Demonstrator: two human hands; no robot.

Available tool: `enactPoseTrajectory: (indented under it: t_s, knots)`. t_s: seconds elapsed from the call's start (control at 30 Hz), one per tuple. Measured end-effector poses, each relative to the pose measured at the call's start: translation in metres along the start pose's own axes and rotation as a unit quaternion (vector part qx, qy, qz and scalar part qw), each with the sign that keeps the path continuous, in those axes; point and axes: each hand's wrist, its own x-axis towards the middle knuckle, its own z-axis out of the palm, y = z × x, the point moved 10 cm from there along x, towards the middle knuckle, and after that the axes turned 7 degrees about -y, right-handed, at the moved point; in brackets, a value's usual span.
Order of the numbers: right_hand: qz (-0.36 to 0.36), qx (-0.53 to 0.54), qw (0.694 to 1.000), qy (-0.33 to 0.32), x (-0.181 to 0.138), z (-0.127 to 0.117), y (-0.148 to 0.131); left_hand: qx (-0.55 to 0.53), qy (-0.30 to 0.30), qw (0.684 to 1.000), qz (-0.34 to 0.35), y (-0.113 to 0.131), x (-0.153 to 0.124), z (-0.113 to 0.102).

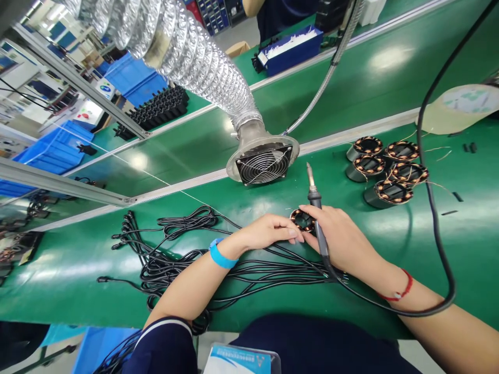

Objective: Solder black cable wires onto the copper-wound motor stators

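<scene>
A small motor stator (303, 220) with copper windings is between my two hands, close above the green bench. My left hand (273, 229), a blue band at its wrist, is closed with its fingertips on the stator's near left rim. Whether a thin wire is also pinched there I cannot make out. My right hand (340, 236) grips a soldering iron (320, 236) whose bare tip points up and away from me. The thumb and fingers of that hand also touch the stator's right side. Black cables (265, 271) lie under and just before my hands.
Several more stators (390, 193) stand at the right. A fume extractor (265, 165) on a silver foil duct (206, 62) hangs ahead. The iron's cord (436, 228) loops round my right forearm. Bundled cables (187, 221) lie left. A person (286, 15) is across the bench.
</scene>
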Motion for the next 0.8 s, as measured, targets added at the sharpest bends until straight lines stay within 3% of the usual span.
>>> enactPoseTrajectory:
  t_s: [0.07,0.13,0.23,0.3,0.37,0.53,0.63,0.8]
  knots:
    - [-0.010,0.008,1.000,-0.005,0.001,0.000,0.003,0.044,-0.003,0.999,-0.004,0.001,-0.001,0.004]
    - [-0.011,0.019,1.000,-0.006,0.002,-0.004,0.008,0.161,-0.003,0.987,-0.007,0.003,-0.003,0.011]
    - [0.005,0.060,0.998,0.008,0.001,-0.021,0.016,0.353,-0.030,0.935,-0.023,0.003,-0.006,0.031]
    - [0.031,0.103,0.994,0.033,-0.002,-0.037,0.019,0.395,-0.039,0.917,-0.024,0.006,-0.008,0.039]
    - [0.068,0.161,0.983,0.052,-0.007,-0.051,0.020,0.359,-0.008,0.933,0.006,0.016,-0.011,0.034]
    - [0.124,0.346,0.927,0.071,-0.015,-0.060,0.008,0.098,0.102,0.990,0.028,0.018,-0.026,-0.005]
    - [0.121,0.391,0.908,0.085,-0.012,-0.059,-0.001,0.013,0.112,0.993,0.024,0.012,-0.029,-0.012]
    - [0.117,0.380,0.913,0.094,-0.006,-0.054,-0.007,-0.027,0.093,0.995,0.036,0.014,-0.027,-0.007]
